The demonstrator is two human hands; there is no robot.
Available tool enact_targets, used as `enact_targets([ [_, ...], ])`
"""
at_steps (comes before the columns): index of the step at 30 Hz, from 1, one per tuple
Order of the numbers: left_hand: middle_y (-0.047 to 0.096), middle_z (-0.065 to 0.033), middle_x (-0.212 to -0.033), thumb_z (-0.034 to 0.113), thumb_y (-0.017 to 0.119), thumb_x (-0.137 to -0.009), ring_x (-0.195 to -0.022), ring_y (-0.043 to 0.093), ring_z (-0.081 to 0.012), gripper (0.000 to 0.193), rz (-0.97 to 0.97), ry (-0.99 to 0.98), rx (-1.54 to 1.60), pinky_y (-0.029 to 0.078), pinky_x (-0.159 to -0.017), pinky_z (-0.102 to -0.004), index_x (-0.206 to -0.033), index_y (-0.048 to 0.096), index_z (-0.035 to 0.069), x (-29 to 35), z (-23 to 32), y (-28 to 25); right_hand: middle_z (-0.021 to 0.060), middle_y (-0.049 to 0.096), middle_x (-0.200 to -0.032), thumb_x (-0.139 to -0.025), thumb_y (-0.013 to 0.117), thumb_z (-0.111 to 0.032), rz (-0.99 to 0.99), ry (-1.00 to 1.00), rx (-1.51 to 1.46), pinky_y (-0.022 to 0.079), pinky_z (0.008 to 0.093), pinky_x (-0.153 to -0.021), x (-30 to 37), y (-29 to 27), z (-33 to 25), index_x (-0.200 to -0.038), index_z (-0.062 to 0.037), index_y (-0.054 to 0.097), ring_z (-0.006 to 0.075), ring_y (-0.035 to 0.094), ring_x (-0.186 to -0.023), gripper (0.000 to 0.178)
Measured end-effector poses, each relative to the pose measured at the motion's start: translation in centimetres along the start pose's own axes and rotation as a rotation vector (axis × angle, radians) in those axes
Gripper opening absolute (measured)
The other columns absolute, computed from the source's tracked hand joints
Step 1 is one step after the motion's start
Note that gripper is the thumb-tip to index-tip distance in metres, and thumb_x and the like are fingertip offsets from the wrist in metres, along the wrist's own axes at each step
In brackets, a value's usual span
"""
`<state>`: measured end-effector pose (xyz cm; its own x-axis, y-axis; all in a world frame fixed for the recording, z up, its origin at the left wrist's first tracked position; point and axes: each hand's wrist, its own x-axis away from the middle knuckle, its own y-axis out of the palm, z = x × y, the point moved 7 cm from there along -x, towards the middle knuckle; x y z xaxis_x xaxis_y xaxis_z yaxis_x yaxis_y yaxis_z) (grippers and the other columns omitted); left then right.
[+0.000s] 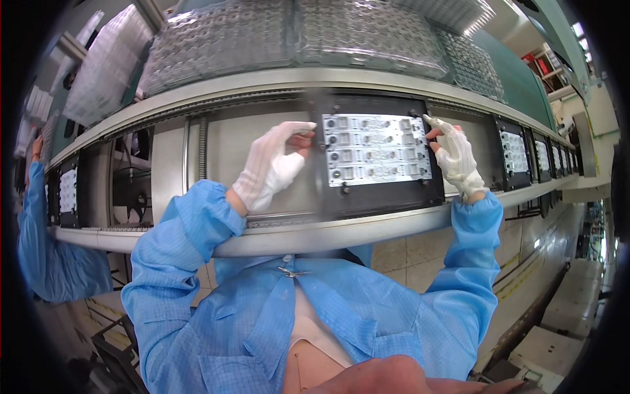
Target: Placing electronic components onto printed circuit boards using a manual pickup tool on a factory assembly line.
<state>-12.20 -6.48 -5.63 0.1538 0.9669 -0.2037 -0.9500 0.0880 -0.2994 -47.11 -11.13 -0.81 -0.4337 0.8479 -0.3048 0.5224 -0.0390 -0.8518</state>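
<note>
A black fixture plate lies on the conveyor in front of me, with several white circuit board strips set in rows on it. My left hand wears a white glove with bare fingertips. Its fingers curve toward the plate's left edge, apart from the thumb, with nothing seen in them. On the other side, my right hand, gloved the same way, has its fingers bent at the plate's right edge near the upper corner. Whether those fingertips press on the plate is hard to see. Small dark knobs stand around the boards.
Metal conveyor rails run across in front of me. Stacked clear plastic trays stand behind the line. More loaded fixtures sit to the right and one to the left, near another person's blue sleeve.
</note>
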Motion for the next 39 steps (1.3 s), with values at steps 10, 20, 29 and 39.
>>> enact_targets([
  [10, 0.057, -0.0147, -0.135, 0.007, 0.066, -0.088, -0.124, 0.058, -0.024, 0.055, -0.376, -0.137, 0.403, 0.048, -0.105, -0.0373, -0.141, 0.051, 0.006, -0.8, -1.6, 2.7, 0.0122, 0.062, -0.081, -0.071, 0.055, 0.0, -0.595, -0.532, 0.039, 0.049, 0.0404, -0.076, 0.7, 13.0, -20.1, -0.108, -0.0082, 0.069, 0.0337, 0.06, -0.08, 0.041],
  [20, 0.065, -0.0176, -0.106, 0.013, 0.063, -0.085, -0.098, 0.064, -0.0368, 0.03, 0.089, -0.119, -1.173, 0.053, -0.087, -0.0461, -0.115, 0.062, 0.01, 5.3, -6.5, -19.6, 0.0233, 0.069, -0.091, -0.08, 0.056, -0.009, -0.557, 0.047, 0.231, 0.052, 0.0523, -0.081, 0.9, 10.1, -11.0, -0.095, -0.0029, 0.069, 0.0433, 0.065, -0.091, 0.02],
  [29, 0.068, -0.0183, -0.109, 0.016, 0.06, -0.088, -0.097, 0.071, -0.0352, 0.021, 0.917, -1.006, -1.535, 0.06, -0.08, -0.0435, -0.095, 0.075, 0.004, 20.8, -8.4, -43.8, 0.0214, 0.07, -0.102, -0.081, 0.051, -0.002, -0.374, 0.169, 0.223, 0.051, 0.045, -0.091, 2.2, 5.2, 3.4, -0.106, -0.0015, 0.069, 0.0395, 0.066, -0.099, 0.031],
  [39, 0.071, -0.0263, -0.104, 0.018, 0.054, -0.089, -0.099, 0.07, -0.0401, 0.03, 0.693, -0.993, -1.361, 0.057, -0.088, -0.0455, -0.1, 0.077, 0.002, 20.7, -12.0, -46.9, 0.0221, 0.067, -0.097, -0.083, 0.055, -0.006, -0.267, 0.107, 0.253, 0.05, 0.0496, -0.084, 0.9, 8.2, -1.4, -0.103, -0.0051, 0.068, 0.0434, 0.062, -0.095, 0.023],
])
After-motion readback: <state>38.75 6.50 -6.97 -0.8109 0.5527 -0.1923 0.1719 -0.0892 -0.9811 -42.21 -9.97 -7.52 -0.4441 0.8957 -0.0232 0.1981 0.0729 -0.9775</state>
